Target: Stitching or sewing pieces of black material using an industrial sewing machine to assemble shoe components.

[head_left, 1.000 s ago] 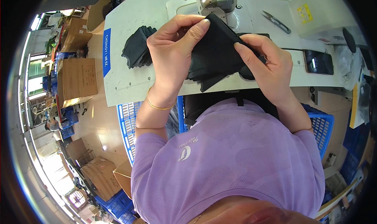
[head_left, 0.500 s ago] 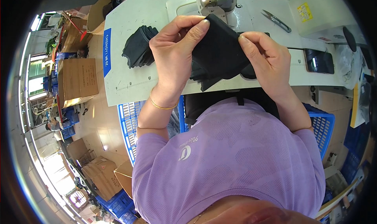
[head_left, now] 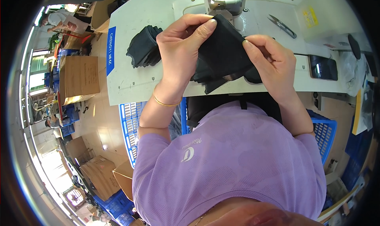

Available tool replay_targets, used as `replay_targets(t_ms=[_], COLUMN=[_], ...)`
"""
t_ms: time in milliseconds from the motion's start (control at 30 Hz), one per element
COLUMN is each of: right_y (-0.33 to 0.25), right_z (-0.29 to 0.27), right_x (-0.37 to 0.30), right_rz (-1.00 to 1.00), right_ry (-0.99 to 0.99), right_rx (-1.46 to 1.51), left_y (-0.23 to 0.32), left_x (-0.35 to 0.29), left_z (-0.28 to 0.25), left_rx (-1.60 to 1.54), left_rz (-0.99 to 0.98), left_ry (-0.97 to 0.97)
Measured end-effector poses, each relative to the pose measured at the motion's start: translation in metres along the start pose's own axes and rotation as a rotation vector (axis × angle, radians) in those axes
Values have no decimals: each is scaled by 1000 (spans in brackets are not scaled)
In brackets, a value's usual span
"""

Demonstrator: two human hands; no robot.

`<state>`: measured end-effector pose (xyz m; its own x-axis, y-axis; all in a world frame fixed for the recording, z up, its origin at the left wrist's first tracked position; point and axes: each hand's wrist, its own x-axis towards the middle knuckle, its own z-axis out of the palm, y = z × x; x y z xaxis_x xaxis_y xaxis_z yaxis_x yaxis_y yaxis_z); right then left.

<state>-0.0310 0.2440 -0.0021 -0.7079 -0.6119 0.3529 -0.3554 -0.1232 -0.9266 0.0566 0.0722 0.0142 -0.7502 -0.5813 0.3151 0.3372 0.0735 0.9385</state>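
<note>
A piece of black fabric (head_left: 223, 47) is stretched between my two hands, above the near part of the sewing table. My left hand (head_left: 184, 43) pinches its upper left corner between thumb and fingers. At its right edge, my right hand (head_left: 273, 61) is closed on it in the same way. More black fabric pieces (head_left: 209, 83) lie beneath, partly covered by the held one. To the left sits a separate stack of black fabric pieces (head_left: 144, 47). Just beyond my hands stands the metal head of a sewing machine (head_left: 225, 4), its needle area partly hidden.
Thread snips (head_left: 283, 26) and a dark phone (head_left: 322, 67) lie on the white table (head_left: 134, 93) at the right. Blue plastic baskets (head_left: 130, 123) stand below its near edge. Cardboard boxes (head_left: 81, 77) are on the floor at left, where another person (head_left: 65, 22) is at far left.
The whole view has shifted slightly, and another person has come into sight at the far upper left. Both hands keep the fabric in much the same pinch.
</note>
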Motion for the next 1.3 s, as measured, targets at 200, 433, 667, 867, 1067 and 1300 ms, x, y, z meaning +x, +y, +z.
replay_targets(t_ms=[200, 433, 667, 867, 1067, 1300], right_y=[-1, -3, -1, 1, 1, 0], right_z=[1, 12, 17, 18, 20, 21], right_x=[9, 29, 40, 41, 41, 39], right_rz=[33, 197, 134, 173, 174, 174], right_ry=[-52, -35, 22, 15, 10, 14], right_rx=[23, 147, 148, 201, 238, 210], left_y=[3, 7, 12, 8, 8, 11], left_x=[20, 62, 84, 93, 95, 98], left_z=[-6, -25, -24, -28, -29, -29], left_rx=[42, 108, 96, -17, -10, 13], left_rz=[-78, -253, -364, -374, -399, -406], left_ry=[-30, -209, -204, -247, -242, -289])
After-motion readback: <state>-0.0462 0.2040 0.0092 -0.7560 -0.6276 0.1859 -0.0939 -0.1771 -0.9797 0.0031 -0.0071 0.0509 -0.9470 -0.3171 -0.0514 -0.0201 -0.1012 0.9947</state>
